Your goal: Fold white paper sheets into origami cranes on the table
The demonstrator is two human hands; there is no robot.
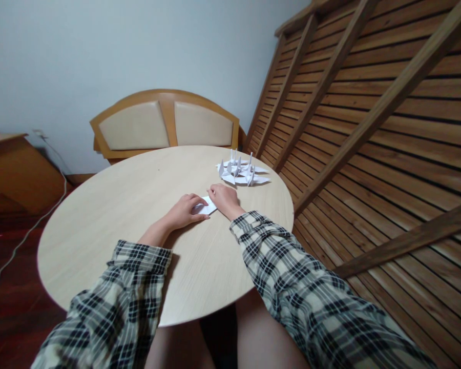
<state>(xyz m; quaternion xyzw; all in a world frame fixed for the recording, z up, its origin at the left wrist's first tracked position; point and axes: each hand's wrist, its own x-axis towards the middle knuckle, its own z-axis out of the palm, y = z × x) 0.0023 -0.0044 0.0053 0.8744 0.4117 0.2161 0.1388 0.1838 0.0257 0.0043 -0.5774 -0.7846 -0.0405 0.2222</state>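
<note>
A small folded piece of white paper [206, 207] lies flat on the round pale wooden table [130, 205]. My left hand [185, 210] rests on its left part, fingers curled down and pressing on it. My right hand [223, 198] presses on its right edge with bent fingers. Both arms wear plaid sleeves. A cluster of several finished white paper cranes [241, 172] stands on the table just beyond my right hand.
A wooden bench with two beige padded back panels [165, 125] stands behind the table. A slatted wooden wall [369, 128] runs along the right. A wooden cabinet [19, 171] and a white cable [26, 233] are at the left.
</note>
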